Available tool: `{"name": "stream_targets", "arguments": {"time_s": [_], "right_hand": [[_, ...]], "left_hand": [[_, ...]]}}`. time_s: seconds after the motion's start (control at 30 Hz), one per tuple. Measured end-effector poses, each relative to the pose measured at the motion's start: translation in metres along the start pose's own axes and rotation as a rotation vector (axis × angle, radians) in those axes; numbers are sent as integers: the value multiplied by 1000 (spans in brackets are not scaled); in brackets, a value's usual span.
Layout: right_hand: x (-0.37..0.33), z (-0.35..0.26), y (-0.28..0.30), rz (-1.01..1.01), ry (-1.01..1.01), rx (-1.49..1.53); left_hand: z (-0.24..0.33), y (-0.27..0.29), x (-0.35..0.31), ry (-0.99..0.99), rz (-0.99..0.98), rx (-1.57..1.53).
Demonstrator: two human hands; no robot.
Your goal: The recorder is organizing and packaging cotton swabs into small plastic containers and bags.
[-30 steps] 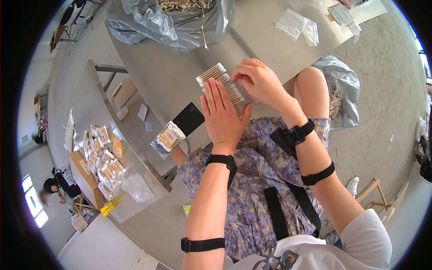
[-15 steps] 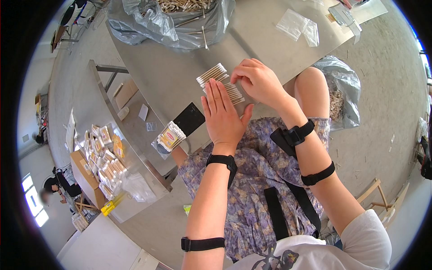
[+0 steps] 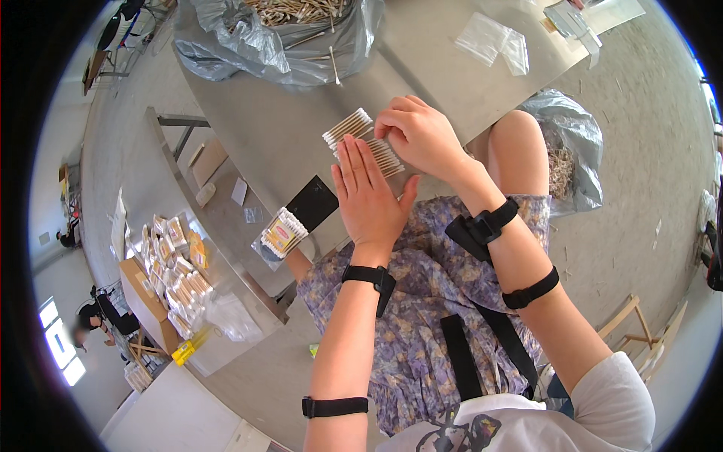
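Observation:
On the metal table (image 3: pixel 429 68), two side-by-side rows of cotton swabs lie lined up: an upper row (image 3: pixel 347 129) and a lower row (image 3: pixel 385 157). My left hand (image 3: pixel 369 207) rests flat with fingers stretched over the left part of the rows, thumb spread out. Curled inward, my right hand (image 3: pixel 423 139) has its fingertips at the right ends of the swabs; whatever they pinch is hidden. To the left of my left hand, a clear pack of cotton swabs (image 3: pixel 283 234) with a yellow and red label lies beside a flat black rectangle (image 3: pixel 313 204).
A grey plastic bag (image 3: pixel 226 56) of loose swabs stands at the far left of the table. Clear plastic bags (image 3: pixel 493 44) lie far right. Another grey bag (image 3: pixel 584 151) is by my knee. Several packed swab bundles (image 3: pixel 177 279) cover a lower left table.
The whole view has shifted slightly, with the table moving a little left. Both hands stay at the swab rows; the right fingertips remain near their right ends.

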State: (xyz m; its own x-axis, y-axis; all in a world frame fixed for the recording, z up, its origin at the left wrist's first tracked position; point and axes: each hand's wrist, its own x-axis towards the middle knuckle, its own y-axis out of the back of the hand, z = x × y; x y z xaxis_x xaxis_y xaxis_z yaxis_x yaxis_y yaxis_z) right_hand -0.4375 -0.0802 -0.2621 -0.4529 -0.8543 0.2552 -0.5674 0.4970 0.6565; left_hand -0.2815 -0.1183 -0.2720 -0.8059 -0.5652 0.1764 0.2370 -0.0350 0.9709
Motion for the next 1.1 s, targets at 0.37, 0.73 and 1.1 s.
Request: {"name": "stream_targets", "arguments": {"time_s": [0.37, 0.73, 1.1], "right_hand": [[21, 8, -15, 337, -9, -68], [3, -31, -34, 236, 139, -219], [4, -44, -62, 29, 229, -401]], "left_hand": [[4, 6, -1, 20, 13, -59], [-1, 39, -22, 344, 148, -699], [-29, 44, -30, 716, 514, -1351]]}}
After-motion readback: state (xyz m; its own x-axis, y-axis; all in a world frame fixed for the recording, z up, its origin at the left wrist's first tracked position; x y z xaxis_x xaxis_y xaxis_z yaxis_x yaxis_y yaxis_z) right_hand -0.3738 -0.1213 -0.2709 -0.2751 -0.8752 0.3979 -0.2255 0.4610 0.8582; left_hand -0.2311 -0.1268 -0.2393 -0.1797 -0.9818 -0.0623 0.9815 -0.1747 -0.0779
